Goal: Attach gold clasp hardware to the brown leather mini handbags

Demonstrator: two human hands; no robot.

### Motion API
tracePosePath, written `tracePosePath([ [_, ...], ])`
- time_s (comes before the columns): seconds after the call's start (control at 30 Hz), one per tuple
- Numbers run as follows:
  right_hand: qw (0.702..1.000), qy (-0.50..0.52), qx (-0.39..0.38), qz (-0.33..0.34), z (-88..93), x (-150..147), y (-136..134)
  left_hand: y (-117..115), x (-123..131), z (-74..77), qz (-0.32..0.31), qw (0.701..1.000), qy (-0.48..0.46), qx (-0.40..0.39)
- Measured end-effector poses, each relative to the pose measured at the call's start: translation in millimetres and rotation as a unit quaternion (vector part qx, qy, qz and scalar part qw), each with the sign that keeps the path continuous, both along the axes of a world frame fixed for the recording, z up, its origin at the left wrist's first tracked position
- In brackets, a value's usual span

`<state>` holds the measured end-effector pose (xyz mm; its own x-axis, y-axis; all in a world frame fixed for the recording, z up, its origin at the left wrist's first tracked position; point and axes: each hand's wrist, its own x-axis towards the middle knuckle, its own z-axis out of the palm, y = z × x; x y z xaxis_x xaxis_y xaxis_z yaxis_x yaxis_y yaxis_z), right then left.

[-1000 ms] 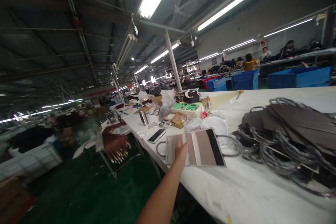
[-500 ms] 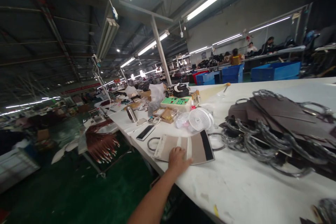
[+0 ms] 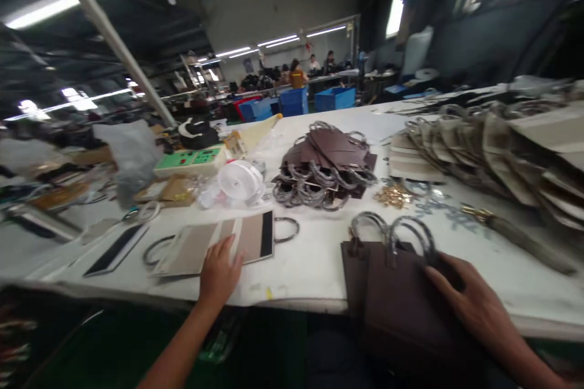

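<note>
Bag-making workshop, factory-floor type. From the wearer's spot: heap of brown handbags (image 3: 331, 149) lay at 12 o'clock on a big white worktable (image 3: 314, 261), stacked beige bag pieces (image 3: 495, 140) at 2, loose brass fittings (image 3: 392, 196) at 1, machine with green control panel (image 3: 187, 161) at 11. Far 12: blue bins (image 3: 335, 99), people (image 3: 296, 78) at benches, fluorescent tubes (image 3: 326, 31) above.

Left hand (image 3: 219, 272) on tan, right hand (image 3: 472, 301) on brown, at a long white worktop (image 3: 310, 261).
The left hand rests on a flat tan panel with pale stripes (image 3: 189, 248). The right hand touches flat dark brown bag pieces with shiny loop handles (image 3: 396, 295). Behind is a round white fan (image 3: 239, 180).
</note>
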<state>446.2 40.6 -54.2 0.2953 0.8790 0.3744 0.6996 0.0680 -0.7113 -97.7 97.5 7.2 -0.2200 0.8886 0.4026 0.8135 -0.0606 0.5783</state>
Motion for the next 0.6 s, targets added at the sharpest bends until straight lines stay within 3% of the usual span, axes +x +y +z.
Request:
tracePosePath([
  [0.07, 1.0, 0.02, -0.012, -0.019, 0.8, 12.2, -12.3, -18.3, 59.2, -5.4, -0.069, 0.996, -0.056, -0.003],
  [0.17, 0.997, 0.058, -0.025, -0.038, 2.2, 14.7, -21.5, -56.5, 153.9, -9.4, -0.231, 0.959, -0.129, -0.099],
  [0.23, 0.996, 0.074, -0.031, -0.027, 3.5, 15.2, -28.2, -67.7, 206.8, -10.6, -0.27, 0.938, -0.178, -0.124],
  [0.3, 0.996, 0.085, -0.033, -0.007, 5.3, 16.2, -33.7, -63.0, 245.5, -11.2, -0.267, 0.922, -0.244, -0.141],
  [0.43, 0.996, 0.086, 0.008, 0.025, 11.3, 12.6, -32.0, -31.7, 287.0, -13.8, -0.198, 0.925, -0.292, -0.144],
  [0.53, 0.993, 0.111, 0.02, 0.035, 18.1, 5.5, -23.1, -16.2, 298.7, -18.2, -0.145, 0.912, -0.352, -0.154],
  [0.6, 0.987, 0.159, -0.015, 0.031, 22.2, 3.4, -17.3, -15.4, 298.7, -22.3, -0.149, 0.894, -0.387, -0.167],
])
